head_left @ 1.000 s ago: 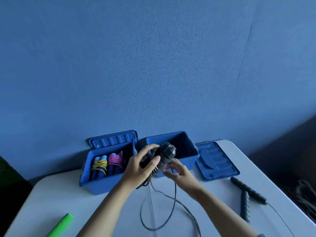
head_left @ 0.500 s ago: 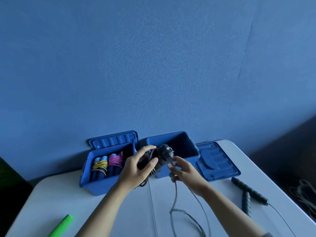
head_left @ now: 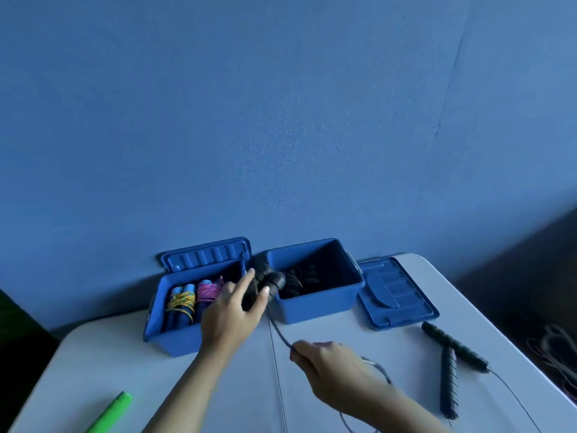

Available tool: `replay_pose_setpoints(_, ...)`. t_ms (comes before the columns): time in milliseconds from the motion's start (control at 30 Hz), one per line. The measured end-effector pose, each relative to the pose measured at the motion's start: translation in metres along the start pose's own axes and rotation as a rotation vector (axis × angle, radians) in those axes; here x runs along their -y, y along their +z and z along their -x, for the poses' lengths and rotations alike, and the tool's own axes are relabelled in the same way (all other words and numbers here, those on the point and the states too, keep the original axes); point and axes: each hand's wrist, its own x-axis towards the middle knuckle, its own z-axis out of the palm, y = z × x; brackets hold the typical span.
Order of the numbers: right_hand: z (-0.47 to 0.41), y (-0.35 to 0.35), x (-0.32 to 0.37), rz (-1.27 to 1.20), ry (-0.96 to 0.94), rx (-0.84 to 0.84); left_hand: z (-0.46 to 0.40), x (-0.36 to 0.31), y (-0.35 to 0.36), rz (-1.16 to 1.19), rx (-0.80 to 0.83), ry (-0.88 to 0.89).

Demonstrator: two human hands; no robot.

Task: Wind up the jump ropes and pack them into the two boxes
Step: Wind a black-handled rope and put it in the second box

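No legible text or labels.

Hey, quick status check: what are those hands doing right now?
Left hand grips black rope handles by right box. Right hand pinches its cord. Nothing blocking.
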Motion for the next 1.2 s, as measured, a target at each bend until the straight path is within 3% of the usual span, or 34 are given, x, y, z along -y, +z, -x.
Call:
replay_pose_setpoints(133, -0.009, -0.021, -0.016, 0.096, -0.183, -0.086, 0.031, -0.013, 0.01, -0.008, 0.308, 0.271)
replay_pose_setpoints(200, -0.02, -0.028, -0.039, 0.1, -0.204, -0.097, 0.046, -0.017, 0.01, 0.116, 0.473, 0.295)
replay_pose_setpoints(333, -0.031, -0.034, -0.079, -0.024, -0.191, -0.102, 0.059, -0.03, 0.003, 0.327, 0.482, 0.332)
replay_pose_setpoints(467, -0.033, -0.028, -0.086, -0.266, -0.142, -0.042, 0.062, -0.052, -0.014, 0.389, 0.538, 0.308)
replay_pose_setpoints(633, -0.031, -0.029, -0.091, -0.586, 0.039, 0.018, 0.059, -0.061, -0.023, 0.402, 0.448, 0.342)
replay_pose_setpoints(800, -0.024, -0.026, -0.081, -1.232, 0.156, 0.174, 0.042, -0.052, -0.028, 0.534, 0.36, 0.175)
replay_pose_setpoints(1033, -0.022, -0.03, -0.063, -1.272, 0.186, 0.147, 0.028, -0.034, -0.029, 0.611, 0.225, 0.08)
replay_pose_setpoints(1200, -0.021, -0.021, -0.045, -1.686, 0.299, 0.216, 0.022, -0.038, -0.031, 0.639, 0.177, 0.056)
